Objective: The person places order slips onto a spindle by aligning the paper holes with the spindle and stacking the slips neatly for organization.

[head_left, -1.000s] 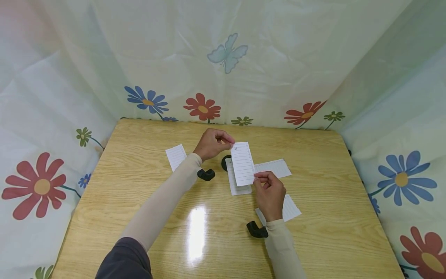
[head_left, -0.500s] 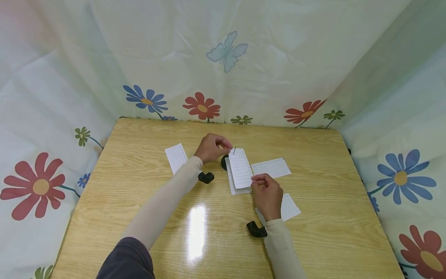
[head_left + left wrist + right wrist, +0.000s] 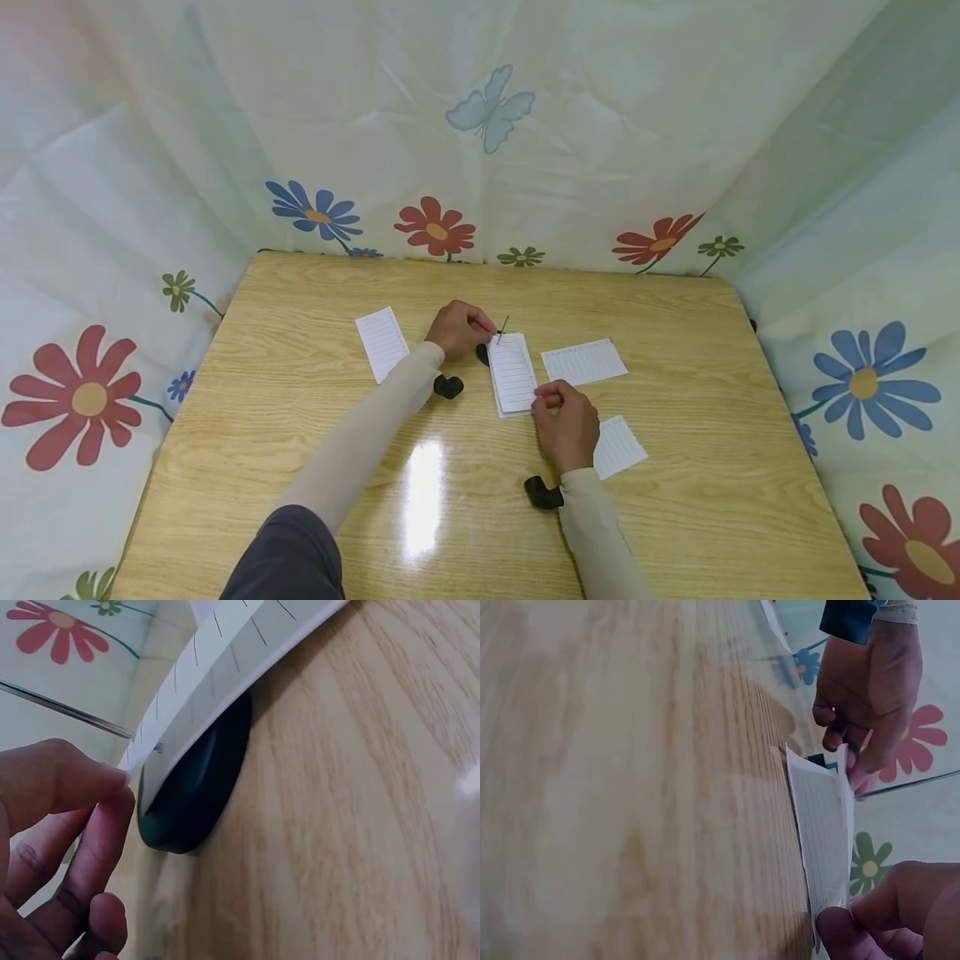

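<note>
Two hands pinch one white card between them. The upper card [image 3: 512,371] is printed with rows of thin lines and small marks down one edge, too small for me to read. The left hand [image 3: 457,329] has thumb and forefinger closed on its far left corner; the right hand [image 3: 567,423] grips the near right corner, fingers curled in. Whether the right fingertips also touch the lower card [image 3: 817,825], I can't tell.

A thin metal spike [image 3: 67,711] passes through the upper card close to its far end. The lower card lies just beneath, its edges peeping out, and a dark round base [image 3: 195,795] sits under the far end of both.

A second ago the upper card was held higher, with only the tip of the spike showing; now the hands have brought it down, and more of the spike stands above it.

Further out on the wooden table [image 3: 675,500] lie three more lined cards: the left card [image 3: 382,343], the far right card [image 3: 585,361] and the near right card [image 3: 618,447] beside the right hand. Behind hangs a pale flowered curtain [image 3: 637,100].
</note>
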`<act>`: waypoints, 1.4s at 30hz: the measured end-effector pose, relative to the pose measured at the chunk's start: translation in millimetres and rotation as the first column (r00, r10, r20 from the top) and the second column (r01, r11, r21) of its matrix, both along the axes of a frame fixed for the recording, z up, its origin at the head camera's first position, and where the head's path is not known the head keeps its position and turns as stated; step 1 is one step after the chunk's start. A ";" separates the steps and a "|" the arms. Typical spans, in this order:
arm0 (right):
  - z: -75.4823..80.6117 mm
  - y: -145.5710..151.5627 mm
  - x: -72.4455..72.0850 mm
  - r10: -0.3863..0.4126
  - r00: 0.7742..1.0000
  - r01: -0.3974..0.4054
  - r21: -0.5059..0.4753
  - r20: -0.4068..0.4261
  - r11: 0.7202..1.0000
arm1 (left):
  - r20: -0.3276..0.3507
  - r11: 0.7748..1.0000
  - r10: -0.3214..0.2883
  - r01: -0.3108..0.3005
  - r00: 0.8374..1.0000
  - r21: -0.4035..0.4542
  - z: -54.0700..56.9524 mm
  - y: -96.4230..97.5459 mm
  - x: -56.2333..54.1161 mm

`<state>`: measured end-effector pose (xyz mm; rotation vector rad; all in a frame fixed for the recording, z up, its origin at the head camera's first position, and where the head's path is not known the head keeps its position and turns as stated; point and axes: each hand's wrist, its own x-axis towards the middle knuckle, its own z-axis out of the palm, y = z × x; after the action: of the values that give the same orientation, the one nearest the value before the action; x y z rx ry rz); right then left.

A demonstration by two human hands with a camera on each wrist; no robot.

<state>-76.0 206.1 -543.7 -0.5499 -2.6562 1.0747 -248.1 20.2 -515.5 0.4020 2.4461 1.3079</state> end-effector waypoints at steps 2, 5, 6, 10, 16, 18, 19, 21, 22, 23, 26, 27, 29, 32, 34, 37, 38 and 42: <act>0.9 -1.3 -0.9 -0.001 1.000 0.001 0.008 0.001 1.000 | -0.001 1.000 0.003 -0.003 1.000 -0.020 -1.6 -0.1 -0.6; 2.7 -3.2 -2.3 -0.006 1.000 0.006 0.033 0.012 0.999 | -0.004 0.999 0.006 -0.006 1.000 -0.045 -3.6 0.1 -2.1; 3.3 -3.8 -2.5 -0.007 1.000 0.007 0.041 0.015 0.999 | -0.004 0.999 0.007 -0.007 1.000 -0.054 -3.8 0.2 -2.4; 4.1 -6.0 -3.2 -0.013 1.000 0.012 0.066 0.022 0.998 | -0.026 0.995 -0.003 0.001 1.000 -0.096 -1.7 2.1 -3.4; 3.5 -8.5 -4.5 -0.016 1.000 0.015 0.097 0.017 0.995 | -0.093 0.984 -0.028 0.011 0.995 -0.179 1.9 7.2 -3.1; 3.7 -9.0 -4.6 -0.017 1.000 0.015 0.114 0.015 0.993 | -0.116 0.981 -0.031 0.008 0.993 -0.195 2.9 8.4 -2.0; 3.6 -9.3 -4.5 -0.017 1.000 0.015 0.121 0.015 0.993 | -0.126 0.979 -0.032 0.006 0.991 -0.202 3.2 8.9 -1.5; 3.3 -9.4 -4.4 -0.018 1.000 0.015 0.138 0.016 0.990 | -0.147 0.977 -0.033 0.001 0.989 -0.214 4.0 9.5 -0.1; 3.3 -9.5 -4.2 -0.018 1.000 0.015 0.145 0.016 0.989 | -0.157 0.975 -0.034 -0.001 0.987 -0.221 4.4 9.7 0.5; 3.3 -9.5 -3.9 -0.018 1.000 0.016 0.151 0.014 0.988 | -0.170 0.973 -0.037 -0.003 0.985 -0.230 4.6 10.0 1.0; 3.7 -9.0 -3.0 -0.018 1.000 0.016 0.165 0.012 0.986 | -0.201 0.969 -0.046 -0.005 0.979 -0.247 5.5 10.8 2.0; 4.0 -8.6 -2.7 -0.017 1.000 0.015 0.169 0.011 0.985 | -0.206 0.967 -0.047 -0.007 0.977 -0.253 5.5 11.2 2.3; 5.2 -7.7 -1.6 -0.017 1.000 0.013 0.175 0.020 0.985 | -0.211 0.964 -0.050 -0.008 0.976 -0.265 5.2 12.0 2.7; 8.2 -6.2 0.6 -0.014 0.999 0.007 0.187 0.039 0.982 | -0.207 0.962 -0.050 -0.009 0.977 -0.274 3.6 12.3 3.7; 10.6 -5.8 2.2 -0.013 0.998 0.002 0.197 0.054 0.980 | -0.199 0.965 -0.055 0.001 0.979 -0.262 3.3 10.4 4.7; 13.2 -6.5 3.3 -0.017 0.998 0.003 0.212 0.065 0.977 | -0.183 0.975 -0.062 0.021 0.981 -0.220 2.8 4.1 5.8; 14.1 -7.3 3.5 -0.018 0.998 0.005 0.213 0.061 0.977 | -0.176 0.979 -0.062 0.025 0.982 -0.203 2.7 1.3 6.3; 17.8 -13.1 2.3 -0.008 1.000 0.007 0.202 0.001 0.979 | -0.154 0.992 -0.045 0.026 0.987 -0.121 3.3 -11.9 9.6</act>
<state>-73.7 193.0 -525.8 -0.5191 -2.7199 0.7888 -238.5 8.2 -512.2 0.5336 2.6173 1.1485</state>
